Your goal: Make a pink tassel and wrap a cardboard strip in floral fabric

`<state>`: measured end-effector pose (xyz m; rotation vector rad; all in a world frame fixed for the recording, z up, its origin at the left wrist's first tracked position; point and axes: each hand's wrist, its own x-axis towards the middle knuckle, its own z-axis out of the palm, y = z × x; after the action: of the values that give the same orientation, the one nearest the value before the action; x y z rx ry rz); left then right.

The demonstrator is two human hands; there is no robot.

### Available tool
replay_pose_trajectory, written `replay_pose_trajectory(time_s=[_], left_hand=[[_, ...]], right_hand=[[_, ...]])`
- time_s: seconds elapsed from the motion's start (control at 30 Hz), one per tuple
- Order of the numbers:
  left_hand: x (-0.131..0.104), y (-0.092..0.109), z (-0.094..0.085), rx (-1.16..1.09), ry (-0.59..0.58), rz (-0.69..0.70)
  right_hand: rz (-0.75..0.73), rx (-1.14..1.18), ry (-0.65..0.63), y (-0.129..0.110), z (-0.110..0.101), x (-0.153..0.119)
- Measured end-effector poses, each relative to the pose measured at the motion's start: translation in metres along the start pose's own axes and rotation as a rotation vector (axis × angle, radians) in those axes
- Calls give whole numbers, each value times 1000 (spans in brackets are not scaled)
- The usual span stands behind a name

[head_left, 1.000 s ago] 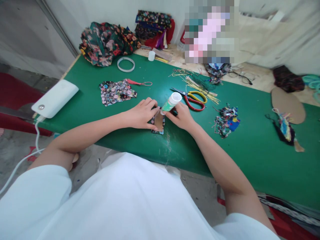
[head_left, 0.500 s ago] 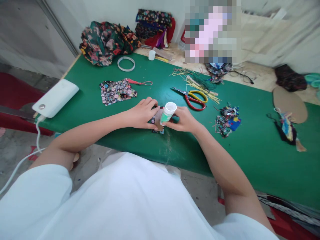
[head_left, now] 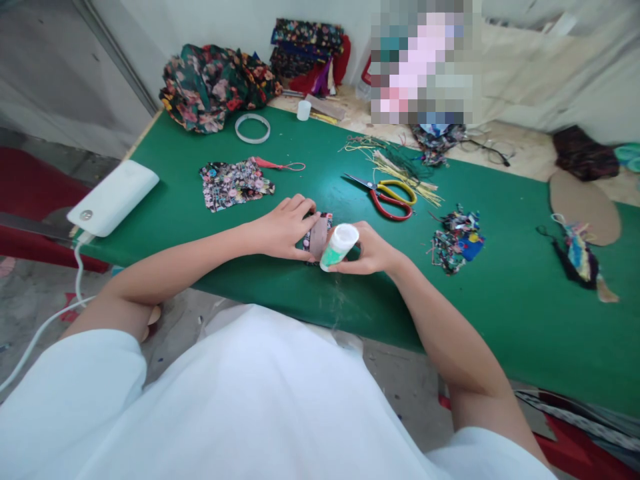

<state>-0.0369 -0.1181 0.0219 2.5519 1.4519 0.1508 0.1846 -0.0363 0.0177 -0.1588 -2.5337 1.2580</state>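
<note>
My right hand (head_left: 373, 250) is closed around a white and green glue stick (head_left: 338, 248), tilted with its white base up and its lower end at the small brown card strip (head_left: 317, 238). That strip lies on a piece of dark floral fabric (head_left: 328, 217) on the green tabletop. My left hand (head_left: 286, 230) holds the strip and fabric down at their left edge, fingertips above and thumb below. Beyond my right hand lie scissors (head_left: 393, 199) with one red and one yellow handle. The tip of the glue stick is hidden.
Floral fabric pieces (head_left: 233, 185) and a red tassel (head_left: 273, 164) lie left. Behind are a tape ring (head_left: 253, 128), a white cap (head_left: 303, 110) and bunched floral cloth (head_left: 213, 88). A power bank (head_left: 114, 198) sits left; fabric scraps (head_left: 456, 241) and a brown oval card (head_left: 585, 208) are right.
My right hand has moved the glue stick slightly right and toward me, tilting it more and uncovering more of the card strip. My left hand has stayed in place.
</note>
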Motion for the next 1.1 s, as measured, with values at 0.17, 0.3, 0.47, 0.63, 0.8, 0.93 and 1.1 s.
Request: replay_pose_trajectory(time_s=[0.17,0.3,0.47,0.63,0.8,0.93,1.1], left_hand=[[0,0,0,18,6,10],[-1,1,0,36,15,9],[-1,1,0,37,23,13],[0,0,2,30,39,19],[0,0,2,40,48,9],[0,2,0,53,31,-8],[0,1,1,52,44,-3]], right_hand=[[123,165,514,27,5,1],[204,82,682,37,9,7],[232,-202,596,39,10,9],[249,-277,577,42,11,10],[246,-318,558,38,10,13],[231,-309,513,34,7,13],[200,-295,414,31,2,10]])
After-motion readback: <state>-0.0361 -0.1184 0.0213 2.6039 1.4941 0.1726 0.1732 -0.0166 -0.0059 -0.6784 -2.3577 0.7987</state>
